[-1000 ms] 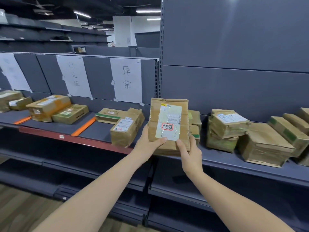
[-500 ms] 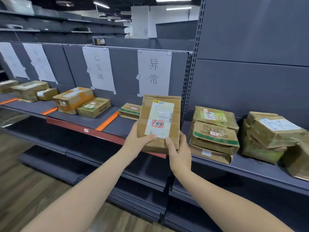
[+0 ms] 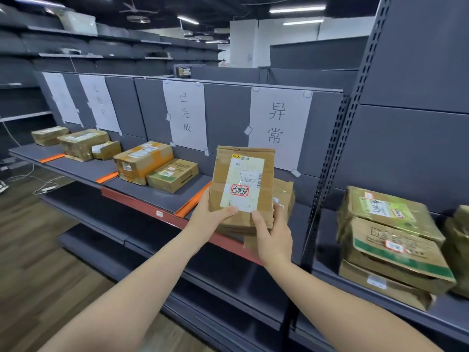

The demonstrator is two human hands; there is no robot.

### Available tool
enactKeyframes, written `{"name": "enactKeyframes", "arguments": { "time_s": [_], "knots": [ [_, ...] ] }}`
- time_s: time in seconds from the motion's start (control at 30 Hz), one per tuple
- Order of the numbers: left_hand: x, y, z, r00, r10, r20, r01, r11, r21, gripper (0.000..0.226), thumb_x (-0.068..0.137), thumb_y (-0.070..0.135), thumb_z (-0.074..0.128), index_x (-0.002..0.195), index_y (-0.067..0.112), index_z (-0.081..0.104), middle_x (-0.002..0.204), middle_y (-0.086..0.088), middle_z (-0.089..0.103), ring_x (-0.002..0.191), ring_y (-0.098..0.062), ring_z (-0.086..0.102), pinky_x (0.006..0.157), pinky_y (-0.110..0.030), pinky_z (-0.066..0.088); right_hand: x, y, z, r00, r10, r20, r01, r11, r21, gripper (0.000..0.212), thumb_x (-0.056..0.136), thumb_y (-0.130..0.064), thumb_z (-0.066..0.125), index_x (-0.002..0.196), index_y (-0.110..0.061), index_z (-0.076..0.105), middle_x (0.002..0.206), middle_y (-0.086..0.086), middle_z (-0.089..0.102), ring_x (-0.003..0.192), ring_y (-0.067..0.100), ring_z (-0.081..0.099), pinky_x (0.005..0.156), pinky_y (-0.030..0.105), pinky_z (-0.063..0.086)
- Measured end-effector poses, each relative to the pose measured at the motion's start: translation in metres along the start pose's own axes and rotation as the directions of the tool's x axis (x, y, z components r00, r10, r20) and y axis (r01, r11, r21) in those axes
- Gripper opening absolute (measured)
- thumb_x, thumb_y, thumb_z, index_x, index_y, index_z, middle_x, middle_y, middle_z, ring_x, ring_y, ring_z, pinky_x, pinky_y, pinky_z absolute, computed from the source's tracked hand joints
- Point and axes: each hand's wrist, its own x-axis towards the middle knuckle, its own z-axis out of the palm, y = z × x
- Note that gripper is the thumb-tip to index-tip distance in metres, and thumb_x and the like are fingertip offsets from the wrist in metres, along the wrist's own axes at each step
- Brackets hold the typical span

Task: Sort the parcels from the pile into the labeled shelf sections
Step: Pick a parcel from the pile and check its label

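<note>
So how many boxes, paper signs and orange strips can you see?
Parcels: 10. One held parcel gripped by the left hand and right hand, one behind it, five on the left shelf, three stacked on the right.
Paper signs: 4
Orange strips: 3
Total: 17

Non-task items I can see: wood-plank floor (image 3: 43,262) at my 8 o'clock; white cables (image 3: 38,182) lying loose on it near 9 o'clock; translucent storage bin (image 3: 80,22) on a high rack at 11 o'clock; fluorescent ceiling lights (image 3: 297,8) at 12 to 1 o'clock; white pillar (image 3: 242,43) beneath them.
</note>
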Motion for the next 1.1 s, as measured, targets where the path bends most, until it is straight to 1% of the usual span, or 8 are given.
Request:
{"name": "enactKeyframes", "arguments": {
  "time_s": [0.1,0.3,0.47,0.57,0.67,0.77,0.97,1.1],
  "knots": [
    [0.015,-0.003,-0.016,1.0,-0.009,-0.02,0.009,1.0,-0.008,0.066,0.083,0.006,0.072,0.139,0.023,0.041,0.123,0.007,0.063,0.106,0.0,0.06,0.067,-0.007,0.049,0.011,-0.003,0.021,1.0,-0.009,0.004,0.009,1.0,0.0,0.076,0.072,-0.076,0.038,0.138,-0.038,0.039,0.118,-0.018,0.061,0.11,0.013,0.058,0.089,0.037,0.046],
    [0.045,-0.012,-0.055,1.0,-0.022,-0.015,0.021,1.0,-0.018,0.067,0.082,0.005,0.073,0.139,0.022,0.041,0.121,0.006,0.065,0.106,-0.002,0.061,0.068,-0.008,0.05,0.026,-0.013,0.064,1.0,-0.016,0.027,0.015,0.999,0.029,0.074,0.072,-0.077,0.038,0.134,-0.038,0.042,0.125,-0.016,0.06,0.115,0.009,0.056,0.09,0.031,0.044],
    [0.063,-0.02,-0.096,0.999,-0.041,0.016,0.04,0.999,0.018,0.067,0.083,0.015,0.075,0.137,0.03,0.039,0.124,0.011,0.062,0.113,-0.003,0.056,0.07,-0.012,0.045,0.029,-0.023,0.104,1.0,0.001,0.007,-0.001,1.0,0.03,0.057,0.089,-0.059,0.052,0.139,-0.034,0.039,0.128,-0.013,0.056,0.115,0.009,0.052,0.09,0.03,0.041],
    [0.073,-0.027,-0.128,0.997,-0.062,0.047,0.06,0.997,0.05,0.073,0.081,0.021,0.077,0.141,0.033,0.036,0.125,0.014,0.061,0.117,-0.005,0.054,0.085,-0.018,0.044,0.024,-0.031,0.134,0.999,0.033,-0.003,-0.033,0.998,0.044,0.065,0.083,-0.066,0.05,0.139,-0.035,0.039,0.129,-0.014,0.057,0.115,0.009,0.052,0.092,0.031,0.042],
    [0.08,-0.033,-0.165,0.992,-0.097,0.076,0.09,0.992,0.088,0.082,0.076,0.032,0.08,0.144,0.036,0.034,0.126,0.017,0.061,0.121,-0.01,0.054,0.107,-0.041,0.041,0.017,-0.042,0.167,0.999,0.042,-0.026,-0.04,0.996,0.077,0.075,0.07,-0.075,0.043,0.135,-0.038,0.042,0.124,-0.015,0.061,0.113,0.01,0.056,0.091,0.032,0.045],
    [0.085,-0.034,-0.196,0.988,-0.111,0.112,0.1,0.99,0.099,0.088,0.071,0.037,0.081,0.144,0.036,0.032,0.128,0.016,0.06,0.123,-0.012,0.053,0.109,-0.048,0.04,0.009,-0.052,0.198,0.997,0.064,-0.046,-0.059,0.993,0.098,0.075,0.068,-0.075,0.043,0.133,-0.036,0.045,0.122,-0.014,0.062,0.111,0.011,0.058,0.09,0.032,0.045],
    [0.096,-0.041,-0.243,0.981,-0.144,0.132,0.124,0.981,0.146,0.098,0.062,0.051,0.081,0.145,0.04,0.029,0.135,0.016,0.054,0.128,-0.014,0.048,0.11,-0.049,0.038,0.002,-0.067,0.243,0.992,0.104,-0.065,-0.099,0.992,0.08,0.066,0.077,-0.066,0.049,0.135,-0.038,0.042,0.123,-0.015,0.061,0.108,0.008,0.057,0.086,0.03,0.044],
    [0.108,-0.046,-0.261,0.979,-0.144,0.147,0.127,0.984,0.122,0.093,0.069,0.044,0.082,0.145,0.037,0.03,0.135,0.015,0.054,0.128,-0.015,0.048,0.109,-0.045,0.038,0.008,-0.069,0.263,0.991,0.11,-0.07,-0.107,0.993,0.052,0.05,0.091,-0.051,0.056,0.136,-0.035,0.041,0.125,-0.014,0.061,0.109,0.008,0.056,0.086,0.028,0.043]
  ]
}}
